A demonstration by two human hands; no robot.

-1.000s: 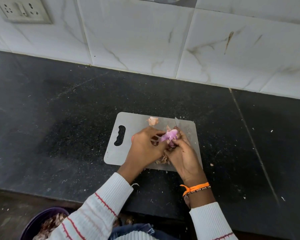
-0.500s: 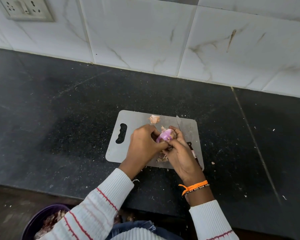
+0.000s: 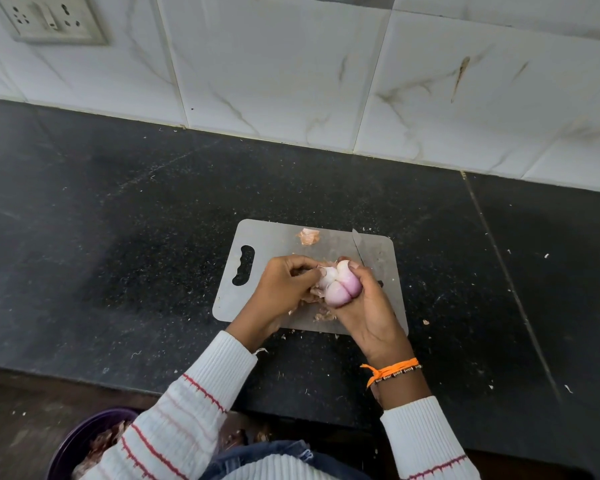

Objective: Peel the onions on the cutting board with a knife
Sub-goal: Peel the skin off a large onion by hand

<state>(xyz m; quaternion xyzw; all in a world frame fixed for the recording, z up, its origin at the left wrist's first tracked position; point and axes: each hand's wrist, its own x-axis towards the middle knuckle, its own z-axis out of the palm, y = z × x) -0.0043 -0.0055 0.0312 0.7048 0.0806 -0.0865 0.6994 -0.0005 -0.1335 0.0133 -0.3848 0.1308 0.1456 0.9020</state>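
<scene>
A pale purple onion (image 3: 340,289), mostly bare of skin and showing several lobes, is held above the grey cutting board (image 3: 271,244). My right hand (image 3: 368,306) grips it from the right and below. My left hand (image 3: 284,289) pinches a thin flap of skin at the onion's left side. The knife (image 3: 359,245) lies on the board behind my right hand, blade tip pointing away from me, its handle mostly hidden. A piece of peel (image 3: 308,236) lies near the board's far edge, and more scraps (image 3: 324,317) lie under my hands.
The board sits on a black stone counter (image 3: 118,237) flecked with peel bits, against a white tiled wall with a socket plate (image 3: 51,17). A purple bowl (image 3: 84,441) of peelings sits low at the left, below the counter edge.
My right hand has turned the onion so its bare lobes face up. My left hand has shifted left, pulling skin away. The view has tilted slightly.
</scene>
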